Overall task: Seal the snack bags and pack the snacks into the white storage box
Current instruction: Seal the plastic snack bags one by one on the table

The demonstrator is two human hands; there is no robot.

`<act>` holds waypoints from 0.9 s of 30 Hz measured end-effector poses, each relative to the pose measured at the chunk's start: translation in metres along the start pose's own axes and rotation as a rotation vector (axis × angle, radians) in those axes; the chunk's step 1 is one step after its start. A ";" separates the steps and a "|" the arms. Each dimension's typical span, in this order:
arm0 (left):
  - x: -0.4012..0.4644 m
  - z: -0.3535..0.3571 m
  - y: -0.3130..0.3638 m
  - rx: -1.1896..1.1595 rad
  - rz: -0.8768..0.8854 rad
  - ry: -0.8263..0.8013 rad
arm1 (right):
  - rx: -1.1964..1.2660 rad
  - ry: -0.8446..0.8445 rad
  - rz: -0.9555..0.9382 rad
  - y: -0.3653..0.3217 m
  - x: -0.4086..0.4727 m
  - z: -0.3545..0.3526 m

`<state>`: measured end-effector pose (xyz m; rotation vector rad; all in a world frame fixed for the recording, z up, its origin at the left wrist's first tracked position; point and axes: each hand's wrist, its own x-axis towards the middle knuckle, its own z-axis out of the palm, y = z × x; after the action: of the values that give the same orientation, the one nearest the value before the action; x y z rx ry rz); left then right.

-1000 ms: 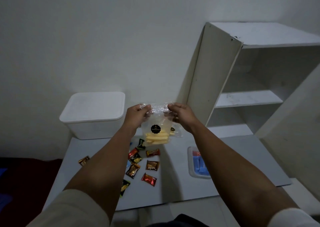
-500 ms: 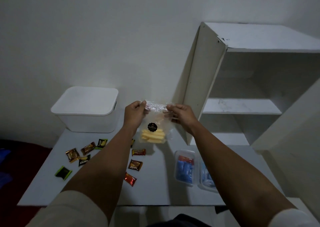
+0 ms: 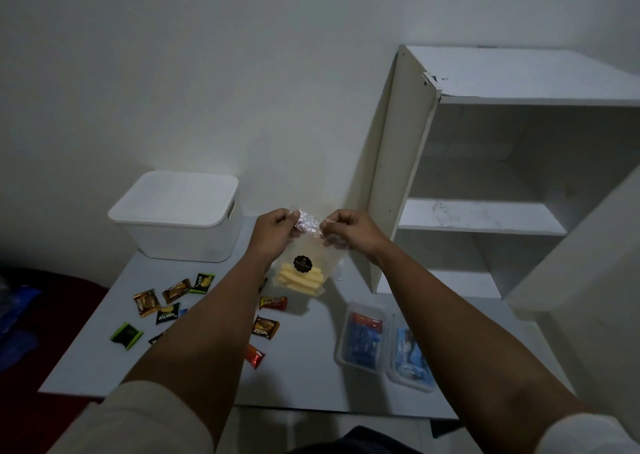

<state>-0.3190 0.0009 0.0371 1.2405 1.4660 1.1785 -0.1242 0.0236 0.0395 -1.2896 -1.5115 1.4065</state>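
I hold a clear snack bag [image 3: 304, 266] of pale yellow sticks with a round black label up above the table. My left hand [image 3: 275, 228] pinches the bag's top edge at its left corner, and my right hand [image 3: 346, 230] pinches the same edge at its right. The white storage box [image 3: 176, 218] stands at the back left with its lid on. Several small wrapped snacks [image 3: 162, 301] lie scattered on the table below my left forearm, more of them [image 3: 265, 327] between my arms.
Two clear plastic trays [image 3: 363, 339] with blue packets sit on the table [image 3: 304, 377] under my right forearm. A white open shelf unit [image 3: 485, 176] rises at the right. A dark red surface [image 3: 41, 301] lies left of the table.
My two hands have moved closer together along the bag's top edge. The view has shifted a little, and the bag hangs in about the same place.
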 end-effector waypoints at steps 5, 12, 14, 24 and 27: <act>-0.001 0.005 0.003 0.016 -0.008 0.001 | 0.026 0.007 -0.043 0.003 0.005 0.002; -0.001 0.009 0.002 0.034 -0.010 -0.040 | -0.035 -0.030 -0.020 0.004 0.008 -0.001; -0.001 0.011 0.003 0.047 -0.021 -0.060 | -0.043 -0.031 -0.045 0.005 0.011 -0.002; 0.006 0.012 0.010 -0.003 0.017 0.012 | 0.051 0.023 -0.035 0.010 0.013 -0.008; 0.007 0.013 0.012 -0.010 -0.021 -0.005 | 0.110 0.010 -0.026 0.010 0.012 -0.010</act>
<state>-0.3056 0.0099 0.0462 1.2177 1.4647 1.1662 -0.1161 0.0372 0.0296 -1.2047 -1.4185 1.4438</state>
